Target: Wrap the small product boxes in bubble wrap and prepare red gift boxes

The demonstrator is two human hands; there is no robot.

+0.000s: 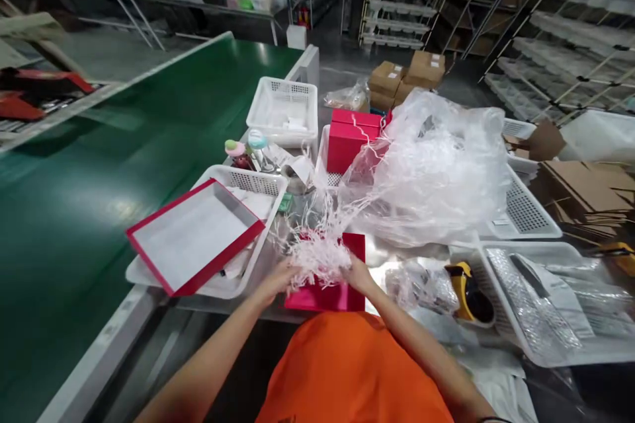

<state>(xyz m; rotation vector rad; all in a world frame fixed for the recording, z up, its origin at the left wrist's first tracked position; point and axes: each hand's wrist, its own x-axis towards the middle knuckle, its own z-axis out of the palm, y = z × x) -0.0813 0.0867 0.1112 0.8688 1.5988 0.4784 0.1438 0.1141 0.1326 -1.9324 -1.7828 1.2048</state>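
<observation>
A clump of white shredded paper (320, 258) lies between my two hands, over a red box (325, 297) at the front of the work table. My left hand (280, 277) grips the clump's left side, its fingertips partly buried in the strands. On the other side, my right hand (358, 274) holds the shreds too, with its fingers mostly covered. Loose strands trail up to a big clear plastic bag (436, 172). To the left, a red box lid (193, 238) with a white inside rests tilted on a white basket (270, 188).
A green conveyor belt (124, 165) runs along the left. Red boxes (351, 139) stand behind the shreds, beside another white basket (280, 115). A yellow tape dispenser (464, 287) and a basket of bubble-wrap pouches (540, 304) sit at right. Flattened cardboard (585, 192) lies beyond.
</observation>
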